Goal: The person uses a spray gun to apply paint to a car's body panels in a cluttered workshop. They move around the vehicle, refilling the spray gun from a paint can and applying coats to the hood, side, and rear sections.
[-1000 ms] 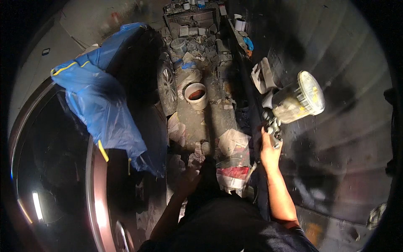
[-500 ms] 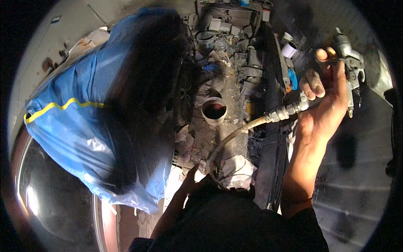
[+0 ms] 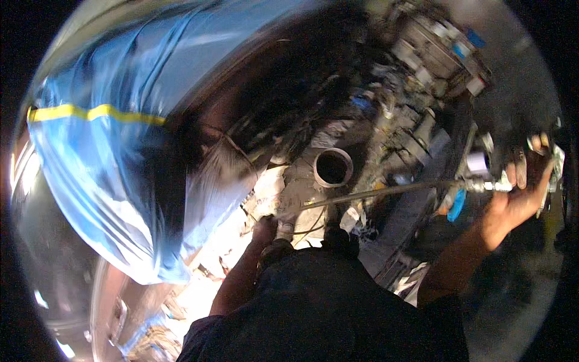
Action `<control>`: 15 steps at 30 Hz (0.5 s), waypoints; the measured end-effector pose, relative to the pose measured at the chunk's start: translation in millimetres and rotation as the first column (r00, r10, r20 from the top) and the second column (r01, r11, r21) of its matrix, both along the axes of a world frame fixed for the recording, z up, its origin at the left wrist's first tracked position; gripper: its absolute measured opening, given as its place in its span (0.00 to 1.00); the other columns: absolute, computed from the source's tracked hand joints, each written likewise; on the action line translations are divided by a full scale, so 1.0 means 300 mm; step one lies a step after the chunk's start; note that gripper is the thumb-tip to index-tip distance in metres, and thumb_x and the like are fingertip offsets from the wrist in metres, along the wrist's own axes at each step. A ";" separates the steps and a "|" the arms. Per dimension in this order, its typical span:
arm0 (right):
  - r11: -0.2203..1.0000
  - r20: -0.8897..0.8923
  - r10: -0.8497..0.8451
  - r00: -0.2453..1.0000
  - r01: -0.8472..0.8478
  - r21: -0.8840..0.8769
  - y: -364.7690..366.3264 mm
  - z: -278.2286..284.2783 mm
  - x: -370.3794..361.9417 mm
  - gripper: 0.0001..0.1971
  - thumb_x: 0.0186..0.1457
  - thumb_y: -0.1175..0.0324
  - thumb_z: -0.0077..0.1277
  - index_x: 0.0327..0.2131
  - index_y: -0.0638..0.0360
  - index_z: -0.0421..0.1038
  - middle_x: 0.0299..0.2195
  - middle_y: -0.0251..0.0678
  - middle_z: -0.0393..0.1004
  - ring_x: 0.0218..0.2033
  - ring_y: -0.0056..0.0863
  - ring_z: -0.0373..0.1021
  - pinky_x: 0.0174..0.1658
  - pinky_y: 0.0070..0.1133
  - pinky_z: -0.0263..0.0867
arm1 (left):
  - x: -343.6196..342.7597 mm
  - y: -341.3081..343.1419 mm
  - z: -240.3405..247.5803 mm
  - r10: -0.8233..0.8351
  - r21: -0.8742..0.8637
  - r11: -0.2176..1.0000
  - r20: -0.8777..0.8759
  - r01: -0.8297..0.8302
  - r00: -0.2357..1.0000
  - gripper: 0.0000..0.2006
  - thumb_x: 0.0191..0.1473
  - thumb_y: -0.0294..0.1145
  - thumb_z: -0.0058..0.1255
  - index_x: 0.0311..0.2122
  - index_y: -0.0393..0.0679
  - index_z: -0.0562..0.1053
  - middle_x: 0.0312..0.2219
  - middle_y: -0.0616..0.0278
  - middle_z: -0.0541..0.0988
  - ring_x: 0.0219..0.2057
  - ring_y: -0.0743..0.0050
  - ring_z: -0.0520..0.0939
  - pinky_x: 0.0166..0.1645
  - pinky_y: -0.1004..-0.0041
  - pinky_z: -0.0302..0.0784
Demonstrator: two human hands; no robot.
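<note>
At the far right my right hand (image 3: 512, 202) is closed round a metal spray gun (image 3: 558, 166), blurred at the rim of the view. A hose (image 3: 386, 192) runs from metal fittings (image 3: 482, 185) beside that hand, leftward across the floor. My left hand (image 3: 265, 229) hangs low in front of my body, close to the hose's near end. It is dark and smeared, so its fingers and anything in them cannot be made out. Ahead of my body a pale round pail (image 3: 331, 183) with a dark inside stands on the floor.
Blue plastic sheeting (image 3: 114, 175) with a yellow strip (image 3: 96, 113) drapes a large body on the left. Paper and debris (image 3: 416, 120) litter the floor ahead. A white cup-like container (image 3: 477, 163) and a blue object (image 3: 456, 205) are near my right arm.
The view has swung left, so the floor clutter now appears tilted and farther right. My right arm with the spray gun sits lower and nearer the right rim; the hose is stretched straighter.
</note>
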State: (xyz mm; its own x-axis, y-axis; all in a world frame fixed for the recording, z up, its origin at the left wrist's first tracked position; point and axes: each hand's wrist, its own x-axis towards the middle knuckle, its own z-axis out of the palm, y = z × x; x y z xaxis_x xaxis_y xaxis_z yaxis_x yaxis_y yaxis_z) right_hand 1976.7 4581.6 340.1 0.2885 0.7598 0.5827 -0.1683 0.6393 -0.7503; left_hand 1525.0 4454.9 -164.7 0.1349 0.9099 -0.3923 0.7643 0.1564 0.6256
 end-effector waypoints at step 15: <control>0.834 0.636 0.240 0.734 0.179 -0.521 0.094 -1.937 0.043 0.13 0.72 0.62 0.52 0.53 0.56 0.74 0.29 0.30 0.72 0.26 0.18 0.65 0.31 0.25 0.66 | 0.024 -0.584 0.137 0.246 -0.031 0.959 -0.404 -0.282 0.881 0.07 0.65 0.30 0.45 0.43 0.41 0.73 0.32 0.42 0.80 0.38 0.38 0.81 0.41 0.47 0.76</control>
State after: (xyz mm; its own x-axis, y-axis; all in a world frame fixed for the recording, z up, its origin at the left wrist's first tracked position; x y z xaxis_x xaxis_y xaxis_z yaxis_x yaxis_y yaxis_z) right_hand 1989.6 4609.9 -241.1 -0.0346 0.9923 0.1190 0.4828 0.1209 -0.8673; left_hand 1532.1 4279.6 -123.6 -0.2870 0.8503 -0.4411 0.8670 0.4264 0.2579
